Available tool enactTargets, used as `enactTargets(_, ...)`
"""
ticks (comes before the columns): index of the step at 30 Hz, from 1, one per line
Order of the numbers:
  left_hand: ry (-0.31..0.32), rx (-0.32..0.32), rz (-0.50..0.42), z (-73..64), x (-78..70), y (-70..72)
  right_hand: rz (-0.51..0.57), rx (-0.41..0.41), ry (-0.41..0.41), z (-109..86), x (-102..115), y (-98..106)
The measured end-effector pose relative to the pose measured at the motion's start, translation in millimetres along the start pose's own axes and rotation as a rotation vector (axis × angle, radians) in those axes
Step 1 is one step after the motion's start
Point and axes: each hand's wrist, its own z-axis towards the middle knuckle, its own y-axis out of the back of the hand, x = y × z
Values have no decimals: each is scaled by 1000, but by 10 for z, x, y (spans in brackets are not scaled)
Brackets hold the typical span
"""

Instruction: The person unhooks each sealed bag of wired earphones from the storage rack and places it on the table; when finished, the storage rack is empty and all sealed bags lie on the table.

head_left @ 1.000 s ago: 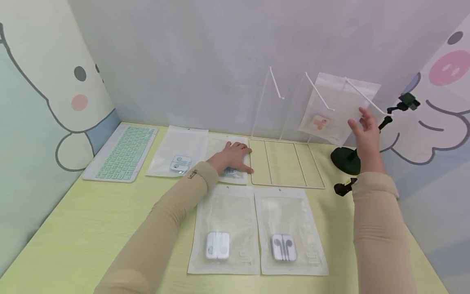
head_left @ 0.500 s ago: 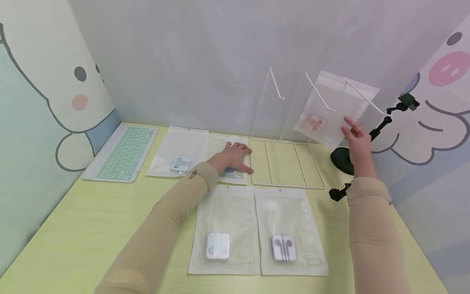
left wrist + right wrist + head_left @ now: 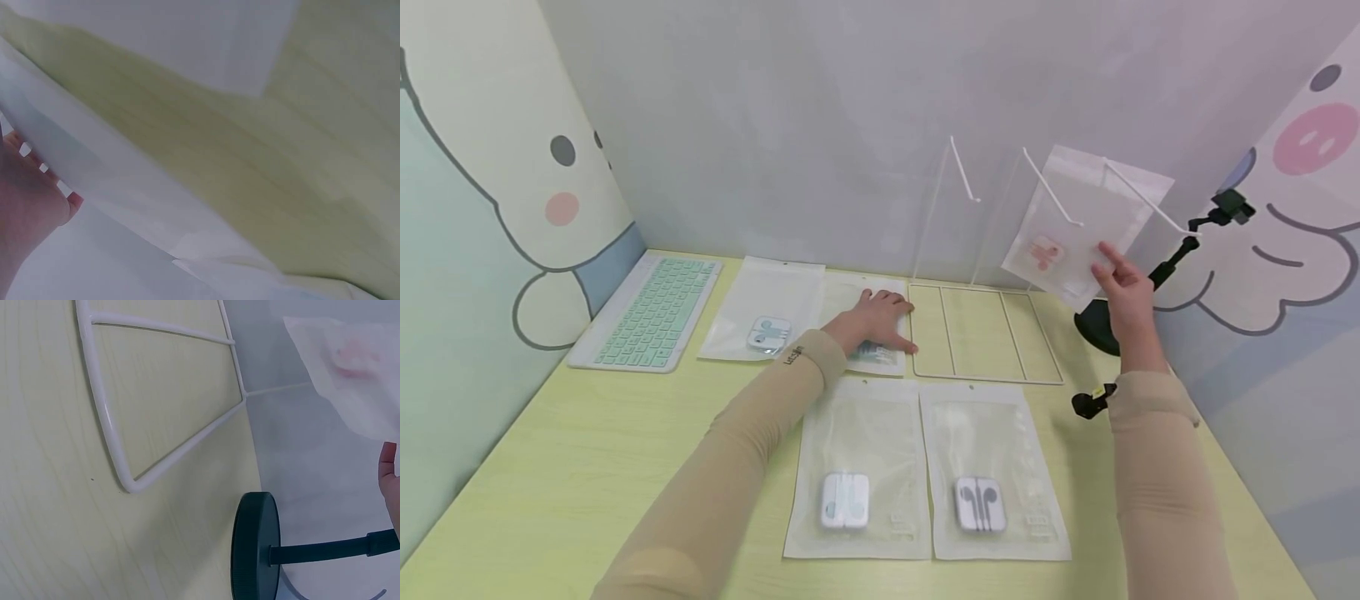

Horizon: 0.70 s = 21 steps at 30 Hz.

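Note:
A translucent zip bag (image 3: 1093, 221) with pink-and-white boxed earphones (image 3: 1043, 252) hangs tilted from the right hook of a white wire display rack (image 3: 992, 381). My right hand (image 3: 1129, 298) is at the bag's lower right edge, its index finger and thumb extended against it. In the right wrist view a fingertip (image 3: 387, 453) shows just below the bag (image 3: 369, 406). Fingers spread, my left hand (image 3: 880, 320) rests on another zip bag (image 3: 842, 292) at the rack's left side, covering much of it. The left wrist view shows that hand (image 3: 31, 194) beyond a blurred pale sheet.
Two bags (image 3: 865, 433) (image 3: 977, 429) with boxed earphones lie in front of the rack. Another bag (image 3: 775, 287) lies back left, beside a mint-keyed keyboard (image 3: 651, 312). A black stand (image 3: 1096, 327) is close to my right hand. The rack's left hook (image 3: 964, 168) and middle hook jut forward.
My right hand has moved left and down along the hanging bag's right edge. The bag's lower end has swung slightly left. My left hand has stayed in place.

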Motion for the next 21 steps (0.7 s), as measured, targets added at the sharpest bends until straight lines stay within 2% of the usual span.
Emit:
enactTargets(4,-1,-1,-4,3,0,2,37,-28,18,15,-22,21)
enactTargets(10,6,-1,-7,-8,-6,6,141,1,83,-12,-24,51)
enactTargets(21,9,0,-2,-29,-22,17,181,4,118,-114,43,177)
